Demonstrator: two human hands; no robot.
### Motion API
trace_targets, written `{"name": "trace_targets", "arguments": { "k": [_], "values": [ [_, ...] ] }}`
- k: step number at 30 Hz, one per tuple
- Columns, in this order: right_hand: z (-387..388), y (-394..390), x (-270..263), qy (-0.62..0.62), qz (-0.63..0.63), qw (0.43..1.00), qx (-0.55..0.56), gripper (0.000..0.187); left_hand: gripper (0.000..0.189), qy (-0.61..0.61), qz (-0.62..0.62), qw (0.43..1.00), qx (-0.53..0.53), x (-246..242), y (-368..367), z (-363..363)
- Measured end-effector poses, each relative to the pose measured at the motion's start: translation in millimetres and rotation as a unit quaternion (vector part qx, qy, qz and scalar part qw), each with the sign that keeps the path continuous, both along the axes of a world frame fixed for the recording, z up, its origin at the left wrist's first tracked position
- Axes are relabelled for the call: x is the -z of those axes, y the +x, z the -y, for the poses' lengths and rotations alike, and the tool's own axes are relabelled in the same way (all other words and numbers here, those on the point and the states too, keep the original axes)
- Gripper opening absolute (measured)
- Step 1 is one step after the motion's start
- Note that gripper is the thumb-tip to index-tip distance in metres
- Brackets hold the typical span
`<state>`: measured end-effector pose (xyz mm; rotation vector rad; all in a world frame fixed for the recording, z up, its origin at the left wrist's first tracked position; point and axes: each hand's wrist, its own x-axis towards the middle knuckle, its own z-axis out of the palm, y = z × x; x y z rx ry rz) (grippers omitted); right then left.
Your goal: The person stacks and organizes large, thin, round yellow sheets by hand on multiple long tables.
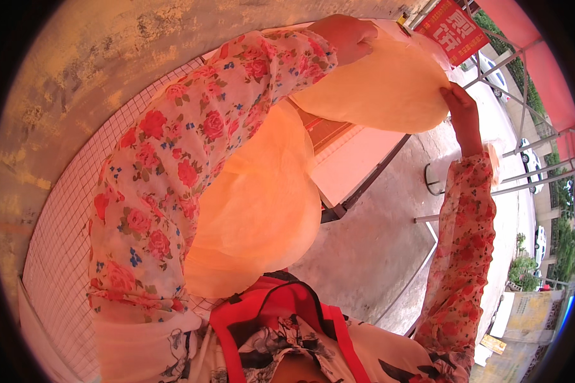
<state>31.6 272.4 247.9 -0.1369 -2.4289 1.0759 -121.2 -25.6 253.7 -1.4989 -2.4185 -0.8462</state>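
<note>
A thin, rounded, pale-orange sheet point(373, 91), its material unclear, is spread out ahead of me in the upper part of the view. Between thumb and fingers, my right hand point(462, 110) pinches its right edge. At the upper left of that sheet, my left hand point(347, 40) is curled onto it, with the fingertips partly hidden. A second sheet of the same kind point(263, 201) hangs below my left forearm, close to my chest. The forearm in its floral oversleeve point(182, 158) covers part of this second sheet.
A tiled wall point(76, 230) with worn plaster point(76, 76) above runs along the left. Below the sheets stands a table with a pale panel point(359, 163). A small yellow clip point(402, 26), a red banner point(453, 31) with writing and metal poles point(522, 86) are to the upper right.
</note>
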Motion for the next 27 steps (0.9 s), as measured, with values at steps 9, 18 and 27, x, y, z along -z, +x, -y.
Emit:
{"name": "trace_targets", "arguments": {
  "k": [9, 18, 27],
  "values": [
    [-18.9, 45.7, 134.3, 0.27, -0.011, 0.963, 0.016, 0.028, 0.03, 0.128, 0.022, 0.989, -0.069, 115.8, -10.3, 33.7],
    [213.7, 25.8, 298.5, 0.189, 0.038, 0.954, -0.228, 0.048, 0.013, 0.041, 0.222, 0.89, -0.396, 322.7, 72.0, 308.0],
    [347.1, -47.7, 325.6, 0.254, 0.087, 0.94, -0.209, 0.014, 0.044, 0.1, 0.187, 0.863, -0.458, 345.9, 133.4, 314.4]
  ]
}}
